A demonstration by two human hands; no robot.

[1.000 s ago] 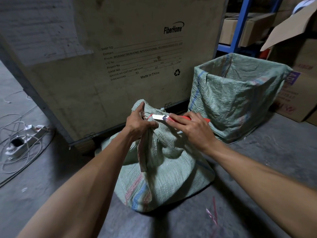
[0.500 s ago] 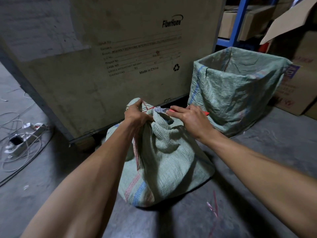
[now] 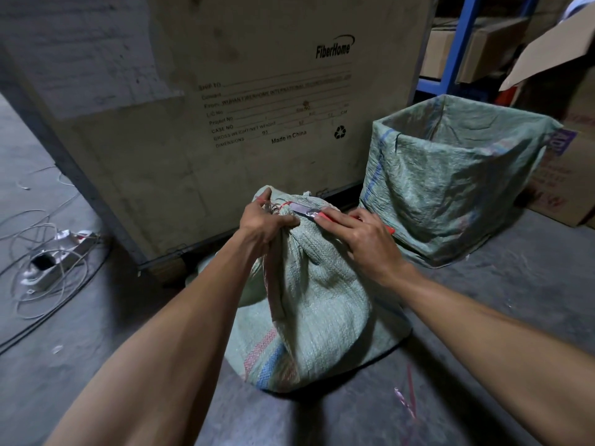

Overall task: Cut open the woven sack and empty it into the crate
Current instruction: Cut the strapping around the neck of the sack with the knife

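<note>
A full green woven sack (image 3: 318, 313) with red and blue stripes stands on the concrete floor in front of me, its neck bunched and bound with red string (image 3: 279, 207). My left hand (image 3: 264, 222) grips the bunched neck just below the string. My right hand (image 3: 360, 241) holds a red-handled utility knife (image 3: 309, 212), its silver blade lying against the string at the neck. To the right stands the crate (image 3: 450, 188), lined with an open green woven sack; what lies inside it is hidden.
A tall FiberHome plywood shipping box (image 3: 257, 107) rises right behind the sack. Cardboard cartons (image 3: 566, 175) and blue shelving (image 3: 457, 43) crowd the right. A power strip with tangled cables (image 3: 48, 262) lies on the floor at left. Pink string scraps (image 3: 406, 402) lie near my right arm.
The blade has stayed against the red string while my left hand tightened lower around the neck. The view shifted slightly; the sack has not moved.
</note>
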